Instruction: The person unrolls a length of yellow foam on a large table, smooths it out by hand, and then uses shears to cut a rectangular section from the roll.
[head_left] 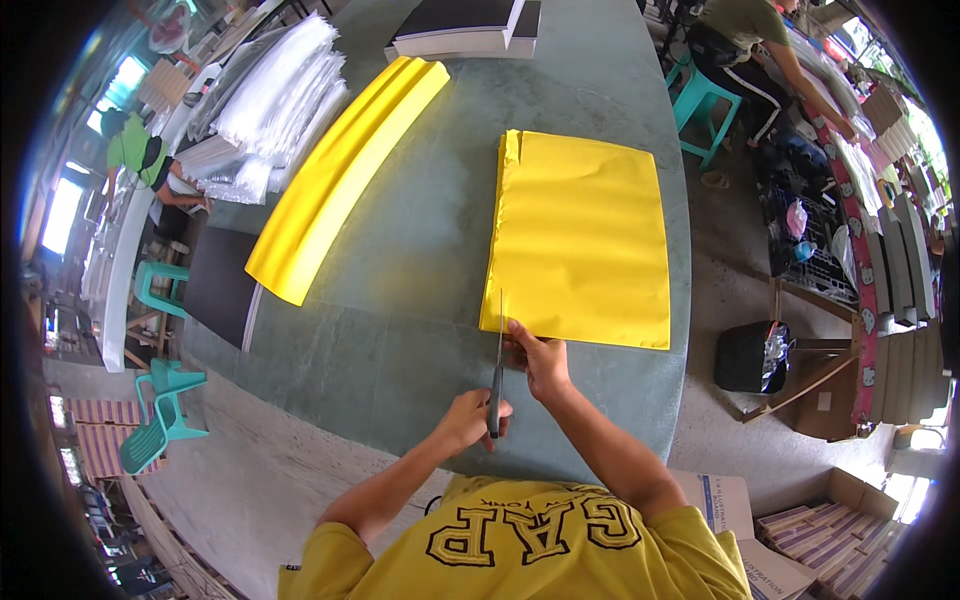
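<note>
My left hand [466, 418] is closed round the dark handles of a pair of scissors [497, 385]. The scissors point away from me, and their thin blade lies along the left edge of a stack of yellow sheets [585, 240], by its near left corner. My right hand [543, 364] pinches the stack's near edge just right of the blade, thumb on top and fingers underneath. The stack's left edge looks folded and slightly ragged. Farther left lies a long folded strip of yellow sheet [345, 180]. Whether the blades are cutting is too small to tell.
Clear plastic sleeves [275, 110] are piled at the table's far left. Black boards [222, 280] lie by its left edge, and more black-topped boards [455, 35] at the far end. Two people work on either side, near green plastic stools [708, 110]. A black bin [750, 358] stands right.
</note>
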